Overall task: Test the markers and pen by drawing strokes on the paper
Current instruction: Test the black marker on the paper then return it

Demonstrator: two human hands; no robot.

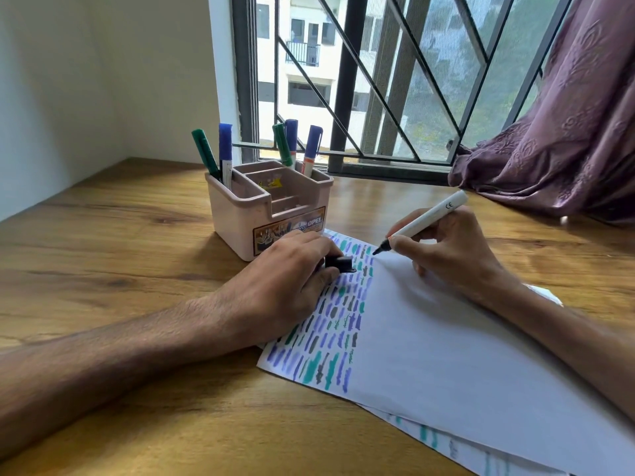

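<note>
A white sheet of paper (446, 345) lies on the wooden desk, its left part covered with rows of blue, green and black strokes. My right hand (450, 249) grips a white marker (426, 219) with a black tip, and the tip touches the paper at the top of the stroke rows. My left hand (292, 280) rests on the paper's left edge and holds the black cap (338, 263) between its fingers.
A pink desk organiser (240, 214) stands behind my left hand with several capped green and blue markers (225, 152) upright in it. A second marked sheet (457, 448) peeks out under the first. A purple curtain (556, 132) hangs at the right by the barred window.
</note>
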